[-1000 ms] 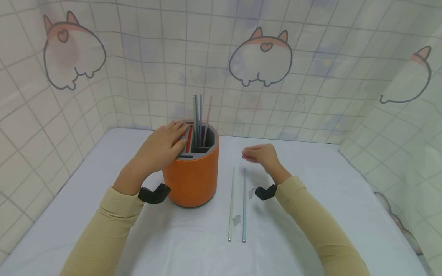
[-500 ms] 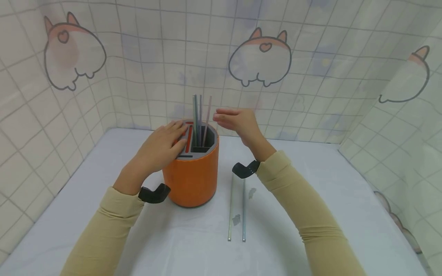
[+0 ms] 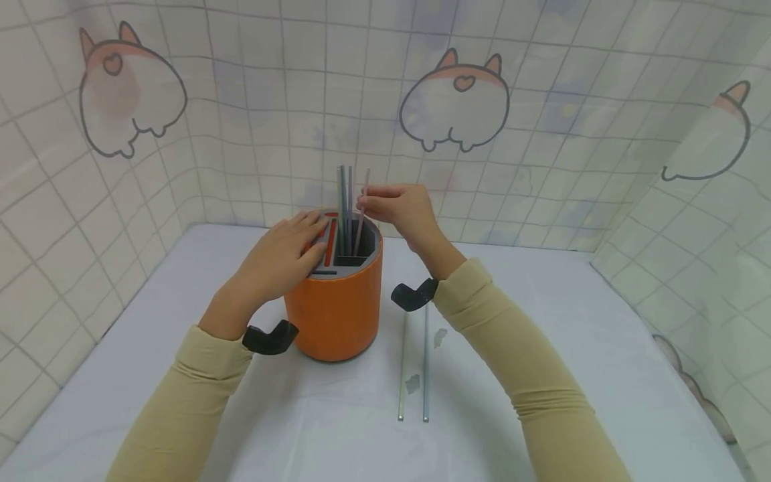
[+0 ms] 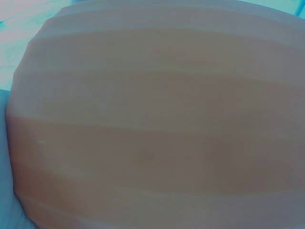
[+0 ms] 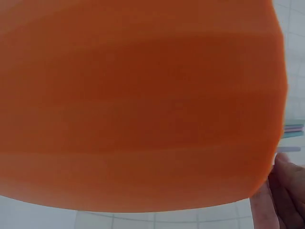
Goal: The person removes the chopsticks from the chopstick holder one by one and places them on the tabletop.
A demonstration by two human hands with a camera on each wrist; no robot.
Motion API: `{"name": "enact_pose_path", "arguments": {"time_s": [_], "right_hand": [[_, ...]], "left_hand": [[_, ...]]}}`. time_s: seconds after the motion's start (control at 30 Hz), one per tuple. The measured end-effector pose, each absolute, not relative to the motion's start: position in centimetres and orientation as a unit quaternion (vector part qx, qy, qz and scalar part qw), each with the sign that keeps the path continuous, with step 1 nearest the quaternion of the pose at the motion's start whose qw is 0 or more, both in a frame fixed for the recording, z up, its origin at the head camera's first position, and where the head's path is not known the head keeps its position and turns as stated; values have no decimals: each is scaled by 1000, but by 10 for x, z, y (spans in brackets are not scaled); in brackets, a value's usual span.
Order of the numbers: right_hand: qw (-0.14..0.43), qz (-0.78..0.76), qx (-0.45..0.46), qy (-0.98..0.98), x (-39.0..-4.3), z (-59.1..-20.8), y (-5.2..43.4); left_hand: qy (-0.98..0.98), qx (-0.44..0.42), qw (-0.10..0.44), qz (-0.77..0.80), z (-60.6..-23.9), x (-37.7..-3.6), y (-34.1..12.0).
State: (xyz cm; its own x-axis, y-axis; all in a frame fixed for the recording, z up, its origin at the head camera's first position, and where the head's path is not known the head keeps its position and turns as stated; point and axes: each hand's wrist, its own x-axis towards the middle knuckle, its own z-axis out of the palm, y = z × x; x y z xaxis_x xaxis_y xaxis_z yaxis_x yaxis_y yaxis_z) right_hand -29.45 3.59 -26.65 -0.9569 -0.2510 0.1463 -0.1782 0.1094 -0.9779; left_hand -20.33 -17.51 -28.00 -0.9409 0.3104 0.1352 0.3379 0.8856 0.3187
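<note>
A round orange holder [image 3: 332, 314] with a slotted grey top stands on the table. Several thin pale sticks [image 3: 342, 201] rise upright from its open compartment, and a pink stick [image 3: 363, 204] leans to the right among them. My left hand [image 3: 282, 258] rests on the left part of the holder's top, its fingers laid out over the slots. At the pink stick, my right hand [image 3: 397, 209] pinches it between thumb and fingertips above the rim. The right wrist view shows its fingers [image 5: 286, 183] beside the holder, partly hidden; the left wrist view is filled by the holder's wall [image 4: 157, 119].
Two more thin sticks, a pale green stick [image 3: 403, 375] and a bluish stick [image 3: 426, 375], lie side by side on the white tabletop [image 3: 313, 428], right of the holder. Small grey patches [image 3: 412, 383] show near them. A gridded cloth [image 3: 542, 161] rises behind and at the sides.
My right hand has risen and moved left from above the sticks on the table to the pink stick, which its fingers now pinch. The left hand has stayed on the holder.
</note>
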Motion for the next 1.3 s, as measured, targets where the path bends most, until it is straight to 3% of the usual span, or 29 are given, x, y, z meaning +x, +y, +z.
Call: {"name": "enact_pose_path", "arguments": {"time_s": [0.27,0.63,0.9,1.1,1.3], "right_hand": [[11,-714,-161,682,-286,-237,51],[-74,-811,-183,550,-256,-181,83],[-134,-858,-167,468,-247,-162,120],[-101,-831,-137,530,-255,-180,148],[-12,-744,-110,659,-273,-242,165]], "left_hand": [[-971,-166,40,-167,-281,-205,-174],[-971,-167,36,-169,-280,-205,-173],[-968,-174,40,-176,-282,-205,-174],[-967,-178,40,-178,-283,-206,-175],[-968,-177,42,-175,-284,-206,-177]]}}
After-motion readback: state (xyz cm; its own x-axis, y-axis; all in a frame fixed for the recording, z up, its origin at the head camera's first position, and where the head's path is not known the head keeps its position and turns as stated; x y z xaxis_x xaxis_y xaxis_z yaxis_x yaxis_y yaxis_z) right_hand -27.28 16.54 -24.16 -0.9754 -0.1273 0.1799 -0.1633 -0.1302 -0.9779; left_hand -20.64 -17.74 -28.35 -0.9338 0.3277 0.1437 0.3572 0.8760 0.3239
